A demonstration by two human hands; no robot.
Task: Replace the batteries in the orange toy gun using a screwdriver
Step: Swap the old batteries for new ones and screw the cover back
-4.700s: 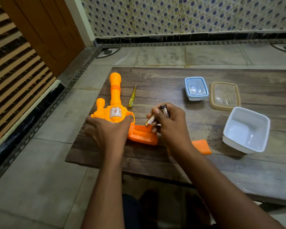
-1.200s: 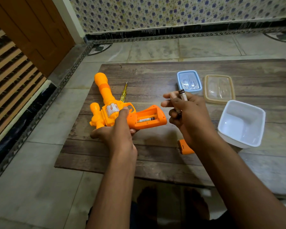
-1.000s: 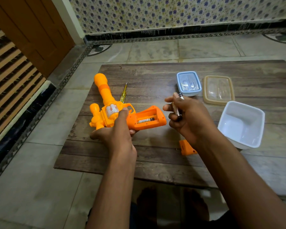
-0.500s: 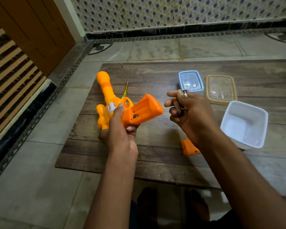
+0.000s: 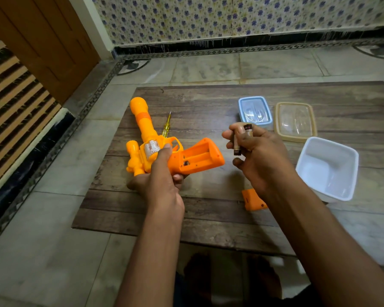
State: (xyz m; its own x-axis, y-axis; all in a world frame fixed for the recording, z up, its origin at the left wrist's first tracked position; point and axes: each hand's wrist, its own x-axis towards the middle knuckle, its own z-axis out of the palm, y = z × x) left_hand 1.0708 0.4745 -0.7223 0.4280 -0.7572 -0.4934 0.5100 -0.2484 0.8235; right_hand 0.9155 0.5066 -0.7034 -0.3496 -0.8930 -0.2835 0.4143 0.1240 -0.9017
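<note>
orange toy gun (image 5: 155,149) in left hand (image 5: 162,185), batteries (image 5: 242,138) in right hand (image 5: 259,158)

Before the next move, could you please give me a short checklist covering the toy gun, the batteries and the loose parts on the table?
1. Toy gun held firmly: ok, the left hand grips its body, grip end raised off the table.
2. Battery compartment open and facing up: ok.
3. Compartment emptied: cannot tell, something dark sits at its inner end.
4. Batteries secured: ok, the right hand holds them.
5. Battery cover within reach: ok, it lies on the table beside the right wrist.
6. Screwdriver at hand: ok, it lies beside the gun's barrel.
</note>
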